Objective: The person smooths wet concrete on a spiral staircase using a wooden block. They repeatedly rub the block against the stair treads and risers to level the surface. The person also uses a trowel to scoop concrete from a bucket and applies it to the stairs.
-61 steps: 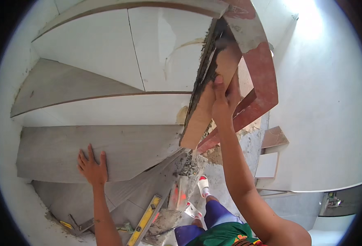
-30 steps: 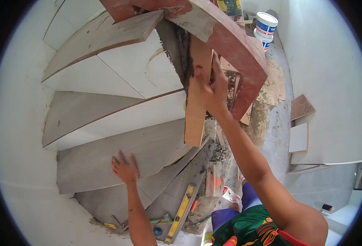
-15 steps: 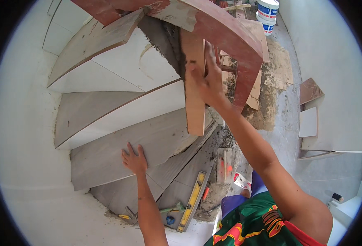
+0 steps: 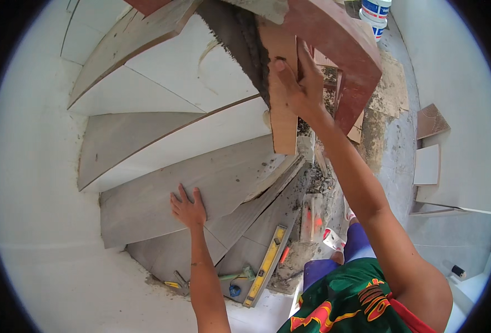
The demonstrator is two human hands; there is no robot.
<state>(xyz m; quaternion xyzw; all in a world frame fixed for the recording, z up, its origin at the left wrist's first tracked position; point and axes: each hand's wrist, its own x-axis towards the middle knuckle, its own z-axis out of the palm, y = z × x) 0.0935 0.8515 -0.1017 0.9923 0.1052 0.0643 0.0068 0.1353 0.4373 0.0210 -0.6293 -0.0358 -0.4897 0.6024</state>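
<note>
My right hand [image 4: 304, 89] grips a long narrow tan tile strip [image 4: 284, 136], thumb on its face and fingers round its right edge. The strip stands along dark, rough mortar [image 4: 240, 50] on the stair side, beside a reddish curved structure [image 4: 351, 55]. My left hand [image 4: 189, 208] lies flat with fingers spread on a grey tile tread [image 4: 134, 208] of the curved stairs. White tiled risers [image 4: 168, 150] rise above that tread.
A yellow spirit level [image 4: 266, 263], a green-handled tool [image 4: 235, 275] and a small blue tool [image 4: 235, 290] lie on the lower steps. Loose tiles [image 4: 426, 166] lean on the right wall. White buckets [image 4: 374, 14] stand at the back; curved white wall [image 4: 40, 194] borders the left.
The tan strip has gone from slanting to nearly vertical along the mortar, with my right hand on it. My left hand stays on the tread while the whole view shifts.
</note>
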